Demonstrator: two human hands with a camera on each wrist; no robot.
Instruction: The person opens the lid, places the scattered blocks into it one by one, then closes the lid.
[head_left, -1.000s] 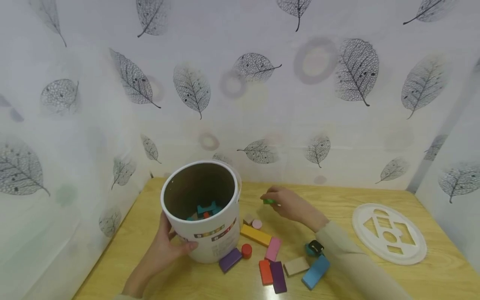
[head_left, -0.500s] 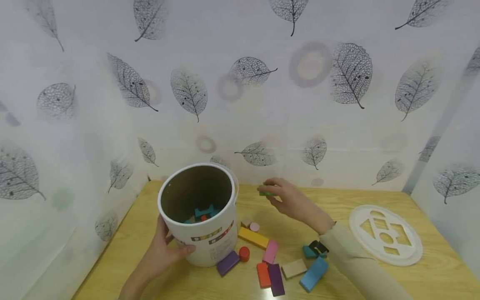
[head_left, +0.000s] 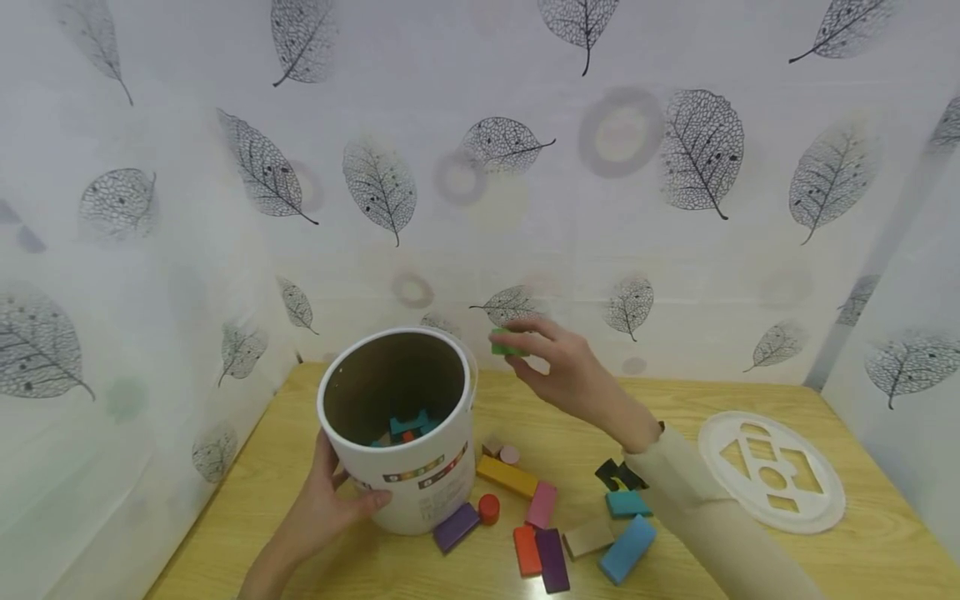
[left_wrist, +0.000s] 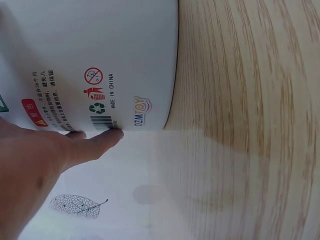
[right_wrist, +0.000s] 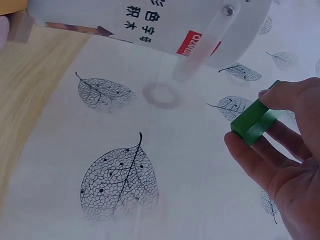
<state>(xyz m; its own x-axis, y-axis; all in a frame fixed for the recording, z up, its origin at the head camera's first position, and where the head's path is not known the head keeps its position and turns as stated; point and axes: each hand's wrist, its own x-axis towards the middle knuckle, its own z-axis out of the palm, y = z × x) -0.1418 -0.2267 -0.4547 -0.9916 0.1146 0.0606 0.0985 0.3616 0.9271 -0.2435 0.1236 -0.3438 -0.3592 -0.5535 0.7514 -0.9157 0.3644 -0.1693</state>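
Observation:
A white bucket (head_left: 442,471) stands on the wooden table, its wide mouth tipped toward the head camera. Teal blocks (head_left: 411,423) and a bit of red show inside it. My left hand (head_left: 322,504) grips the bucket's near left side, thumb across the front and fingers round the side, partly hidden. In the left wrist view the fingers lie against the printed wall near a barcode. Right of the bucket, at about rim height, my right hand (head_left: 566,375) pinches a green block (right_wrist: 255,117) between thumb and fingertips, with a notch or step along it.
Loose blocks lie right of the bucket: an orange bar (head_left: 507,477), a red cylinder (head_left: 489,509), purple (head_left: 456,527), pink (head_left: 542,505), tan (head_left: 588,538), blue (head_left: 628,549) and teal (head_left: 628,503) ones. A white round plate with cut-out shapes (head_left: 720,475) lies farther right. A leaf-patterned curtain (head_left: 600,250) hangs behind.
My right hand has risen off the table and shifted a little left toward the bucket's rim, carrying the green block. The left hand keeps its grip on the bucket.

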